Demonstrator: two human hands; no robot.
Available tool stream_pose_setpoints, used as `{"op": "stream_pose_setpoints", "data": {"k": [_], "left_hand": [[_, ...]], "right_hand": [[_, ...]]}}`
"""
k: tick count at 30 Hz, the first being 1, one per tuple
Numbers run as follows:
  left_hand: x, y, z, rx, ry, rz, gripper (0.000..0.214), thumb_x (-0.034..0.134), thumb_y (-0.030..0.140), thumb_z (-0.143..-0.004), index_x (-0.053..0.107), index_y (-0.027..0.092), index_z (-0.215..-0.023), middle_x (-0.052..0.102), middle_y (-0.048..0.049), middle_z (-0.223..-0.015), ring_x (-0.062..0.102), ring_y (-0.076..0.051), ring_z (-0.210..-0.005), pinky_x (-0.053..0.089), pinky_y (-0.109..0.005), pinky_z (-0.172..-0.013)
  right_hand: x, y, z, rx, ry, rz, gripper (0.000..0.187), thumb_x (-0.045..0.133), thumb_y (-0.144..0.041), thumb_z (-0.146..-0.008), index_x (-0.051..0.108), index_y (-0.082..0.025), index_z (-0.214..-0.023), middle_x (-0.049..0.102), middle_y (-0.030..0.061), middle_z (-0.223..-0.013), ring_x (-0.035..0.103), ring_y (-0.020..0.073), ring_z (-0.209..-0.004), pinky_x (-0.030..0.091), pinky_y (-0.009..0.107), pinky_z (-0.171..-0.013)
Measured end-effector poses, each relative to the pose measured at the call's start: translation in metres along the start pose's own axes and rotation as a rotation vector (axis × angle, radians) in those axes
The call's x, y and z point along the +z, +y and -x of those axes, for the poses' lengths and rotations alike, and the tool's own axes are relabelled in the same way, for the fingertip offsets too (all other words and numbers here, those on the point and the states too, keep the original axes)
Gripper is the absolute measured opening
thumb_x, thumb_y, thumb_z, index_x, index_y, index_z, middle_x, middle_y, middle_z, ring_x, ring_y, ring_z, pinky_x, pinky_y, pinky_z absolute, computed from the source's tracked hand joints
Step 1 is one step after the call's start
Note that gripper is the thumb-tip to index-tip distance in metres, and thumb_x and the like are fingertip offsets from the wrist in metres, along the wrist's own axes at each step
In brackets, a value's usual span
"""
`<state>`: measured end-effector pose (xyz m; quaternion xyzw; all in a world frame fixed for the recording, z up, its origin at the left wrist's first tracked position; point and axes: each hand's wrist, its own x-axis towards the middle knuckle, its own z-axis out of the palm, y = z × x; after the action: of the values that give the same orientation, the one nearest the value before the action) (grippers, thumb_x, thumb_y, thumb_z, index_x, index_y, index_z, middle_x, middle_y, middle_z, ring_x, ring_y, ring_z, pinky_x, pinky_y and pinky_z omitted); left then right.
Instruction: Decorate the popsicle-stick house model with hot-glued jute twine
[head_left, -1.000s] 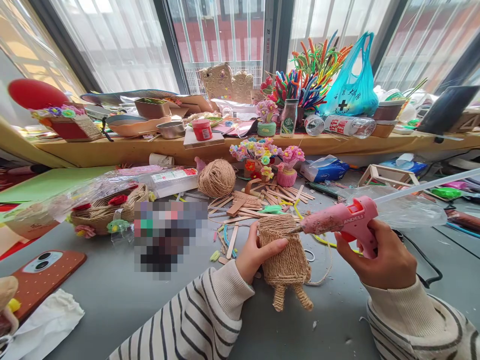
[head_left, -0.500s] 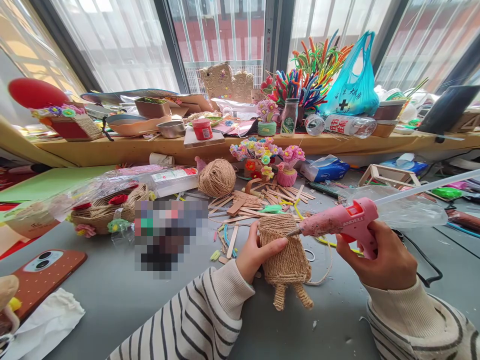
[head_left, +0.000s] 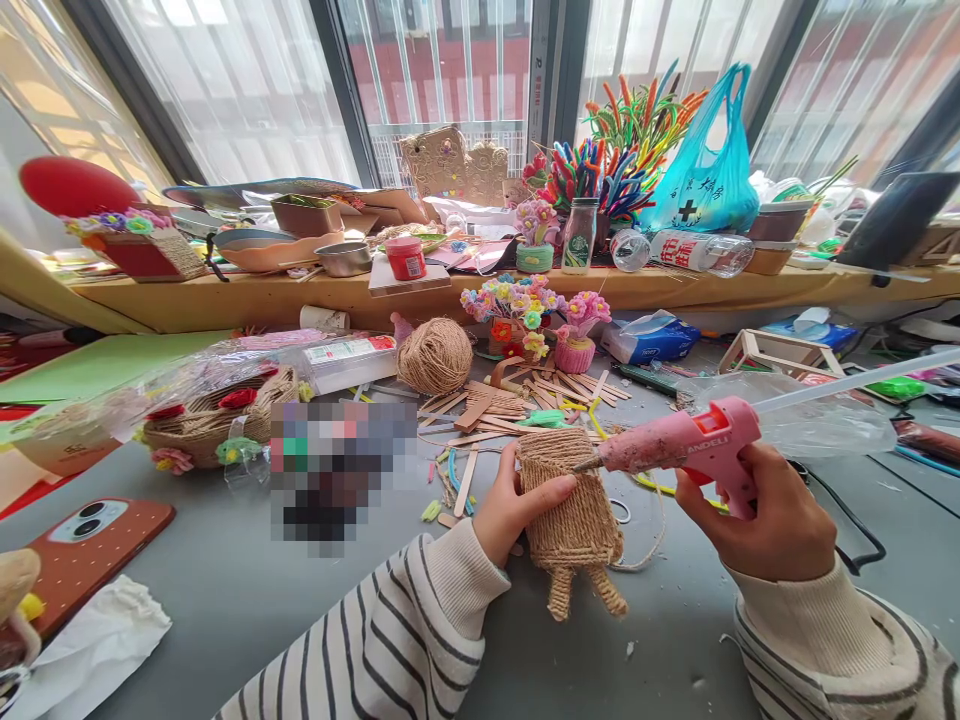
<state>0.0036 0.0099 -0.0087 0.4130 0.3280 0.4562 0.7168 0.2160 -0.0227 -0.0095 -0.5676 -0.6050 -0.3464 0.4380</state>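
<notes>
My left hand grips a small twine-wrapped craft piece with two short legs, holding it upright on the grey table. My thumb lies across its front. My right hand is closed round the handle of a pink hot glue gun. The gun's nozzle touches the upper right of the twine piece. A clear glue stick juts from the back of the gun. A loose strand of twine trails from the piece to the right.
A ball of twine, wooden craft sticks and small pots of pipe-cleaner flowers lie behind the piece. A woven basket in plastic wrap and a red phone are at left. The glue gun's black cord runs right. A cluttered wooden shelf spans the back.
The glue gun and my right hand have shifted slightly to the right, with the nozzle still at the twine piece. My left hand holds as before.
</notes>
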Motion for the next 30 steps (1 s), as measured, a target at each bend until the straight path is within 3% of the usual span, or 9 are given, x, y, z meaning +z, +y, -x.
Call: {"op": "stream_pose_setpoints", "data": {"k": [14, 30], "left_hand": [[-0.0001, 0.0004, 0.0003, -0.005, 0.001, 0.009, 0.070, 0.080, 0.033, -0.058, 0.041, 0.016, -0.114, 0.061, -0.0128, -0.111, 0.058, -0.029, -0.105, 0.045, -0.041, -0.089], [-0.0011, -0.0002, -0.0003, -0.011, 0.003, 0.005, 0.073, 0.080, 0.034, -0.058, 0.041, 0.016, -0.117, 0.060, -0.0138, -0.116, 0.056, -0.031, -0.109, 0.044, -0.041, -0.091]], "right_hand": [[-0.0018, -0.0023, -0.0001, 0.072, -0.009, -0.050, 0.019, 0.065, -0.031, -0.073, 0.054, -0.017, -0.082, 0.051, -0.0034, -0.061, 0.044, 0.0098, -0.050, 0.033, 0.024, -0.046], [-0.0033, -0.0046, -0.0001, 0.111, -0.021, -0.042, 0.017, 0.060, -0.034, -0.076, 0.050, -0.021, -0.081, 0.051, -0.0024, -0.063, 0.047, 0.0121, -0.052, 0.034, 0.025, -0.048]]}}
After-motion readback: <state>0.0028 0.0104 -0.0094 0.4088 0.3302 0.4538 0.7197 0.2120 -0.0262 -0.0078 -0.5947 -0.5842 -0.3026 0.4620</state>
